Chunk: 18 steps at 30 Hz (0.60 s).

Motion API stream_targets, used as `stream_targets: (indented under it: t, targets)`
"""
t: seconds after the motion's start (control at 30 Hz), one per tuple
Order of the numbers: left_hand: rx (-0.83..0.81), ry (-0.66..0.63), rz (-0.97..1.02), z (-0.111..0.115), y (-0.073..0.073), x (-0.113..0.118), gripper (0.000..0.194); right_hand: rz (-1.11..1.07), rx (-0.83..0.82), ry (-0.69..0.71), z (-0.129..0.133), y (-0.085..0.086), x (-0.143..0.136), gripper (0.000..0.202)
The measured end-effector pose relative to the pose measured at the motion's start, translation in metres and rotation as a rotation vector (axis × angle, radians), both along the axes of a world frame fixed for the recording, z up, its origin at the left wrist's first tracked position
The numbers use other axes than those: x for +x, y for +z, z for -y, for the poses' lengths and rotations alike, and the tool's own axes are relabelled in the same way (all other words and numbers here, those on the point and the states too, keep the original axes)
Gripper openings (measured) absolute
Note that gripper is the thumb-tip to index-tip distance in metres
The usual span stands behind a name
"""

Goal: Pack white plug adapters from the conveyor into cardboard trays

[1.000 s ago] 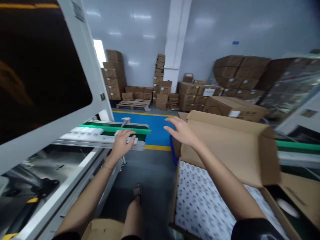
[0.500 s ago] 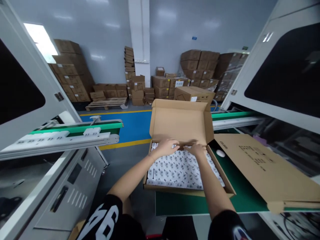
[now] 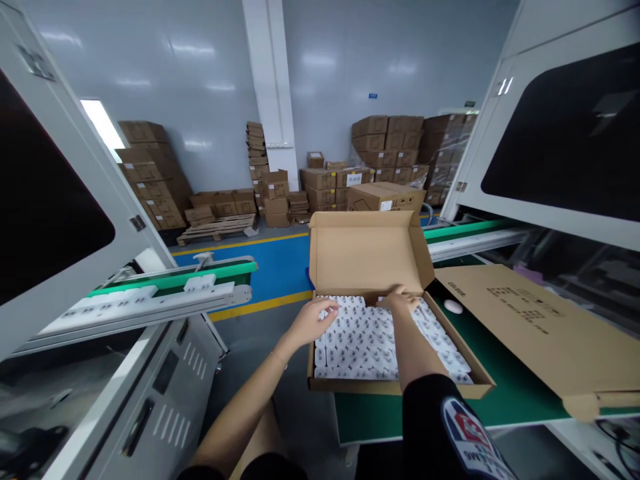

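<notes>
An open cardboard box (image 3: 400, 388) sits at the end of a green conveyor belt (image 3: 500, 393), its lid flap (image 3: 367, 252) standing upright at the far side. Rows of small white parts (image 3: 370, 337) fill it. My left hand (image 3: 315, 319) rests at the box's far left corner, fingers spread over the white parts. At the far edge of the parts, just under the lid, my right hand (image 3: 400, 300) lies with fingers bent down on the top row. Neither hand visibly holds anything.
A flat cardboard sheet (image 3: 530, 327) lies on the belt right of the box, with a small white oval piece (image 3: 453, 306) between them. A second conveyor (image 3: 165, 293) carrying white parts runs at left. White machine housings (image 3: 560, 133) flank both sides. Stacked cartons (image 3: 385, 150) and a pallet (image 3: 217, 230) stand behind.
The view swung from the left conveyor to the box. My left hand left that conveyor; both hands came onto the white parts, then the left hand slid to the box's left corner.
</notes>
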<state>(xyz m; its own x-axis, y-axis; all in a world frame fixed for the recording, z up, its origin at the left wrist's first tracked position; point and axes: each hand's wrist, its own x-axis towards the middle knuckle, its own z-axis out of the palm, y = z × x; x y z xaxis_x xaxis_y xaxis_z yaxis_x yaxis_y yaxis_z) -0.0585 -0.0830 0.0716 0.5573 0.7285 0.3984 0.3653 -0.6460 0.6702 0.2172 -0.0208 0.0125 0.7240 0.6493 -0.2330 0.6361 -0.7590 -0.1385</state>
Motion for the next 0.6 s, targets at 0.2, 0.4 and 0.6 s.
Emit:
stream_targets:
  t: [0.2,0.4,0.6]
  targets:
    - [-0.407,-0.026,0.333,0.011,-0.02,0.004,0.026,-0.101,0.061,-0.04,0.01,0.02,0.011,0.113]
    - [-1.2,-0.099,0.811,0.0,-0.022,0.054,0.039,0.016,0.557,0.267,0.055,0.064,-0.01,0.104]
    - [-1.471,-0.346,1.059,-0.007,-0.014,0.091,0.048,0.204,0.903,0.919,0.104,0.078,-0.076,0.087]
